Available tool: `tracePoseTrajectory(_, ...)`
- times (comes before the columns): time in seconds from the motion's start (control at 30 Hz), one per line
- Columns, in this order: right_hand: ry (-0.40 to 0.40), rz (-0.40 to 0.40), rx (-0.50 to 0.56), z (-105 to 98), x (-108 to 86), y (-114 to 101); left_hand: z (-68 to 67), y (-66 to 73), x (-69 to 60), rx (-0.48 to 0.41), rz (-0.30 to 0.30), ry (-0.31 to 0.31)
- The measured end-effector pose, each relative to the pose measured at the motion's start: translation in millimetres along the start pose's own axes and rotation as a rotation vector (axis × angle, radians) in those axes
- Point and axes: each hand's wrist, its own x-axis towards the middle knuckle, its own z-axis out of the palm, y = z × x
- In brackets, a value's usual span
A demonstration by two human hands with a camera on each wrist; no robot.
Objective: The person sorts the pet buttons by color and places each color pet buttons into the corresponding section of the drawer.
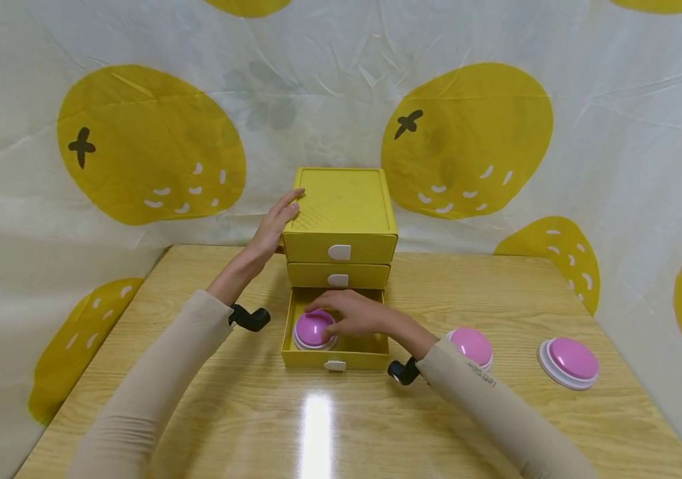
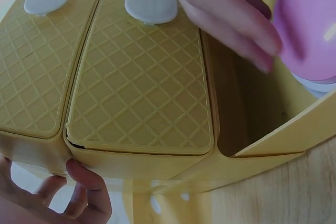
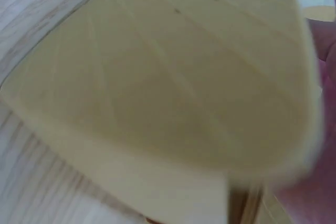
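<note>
A yellow cabinet of small drawers (image 1: 341, 199) stands on the table, its bottom drawer (image 1: 311, 360) pulled out. Inside that drawer, at the left, sits a pink domed button (image 1: 312, 327) on a white base. My right hand (image 1: 355, 314) reaches in over it, fingers and thumb spread about the dome; the left wrist view shows these fingers (image 2: 231, 14) fairly straight and blurred beside the dome. Whether they touch it is unclear. My left hand (image 1: 271, 226) rests against the cabinet's left side, fingertips at its top edge. In the right wrist view the drawer front hides most of the hand.
Two more pink buttons stand on the table (image 1: 466, 426) at the right: one (image 1: 472, 346) partly behind my right forearm, another (image 1: 569, 359) farther right. The upper drawers (image 1: 311, 275) are closed, with white tabs. A fruit-patterned cloth (image 1: 317, 86) hangs behind.
</note>
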Motion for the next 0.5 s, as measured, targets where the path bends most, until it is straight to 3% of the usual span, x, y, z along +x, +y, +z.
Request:
tracePoseTrajectory(0.27,0.091,-0.048,0.091,-19.4,-31.2,3.3,-0.4,1.4,0.6,0.003,0.011,-0.001)
tracePoseTrajectory(0.5,0.196,-0.027,0.108,-34.8,-71.9,13.8,-0.2,-0.6,1.2,0.022,0.009,0.002)
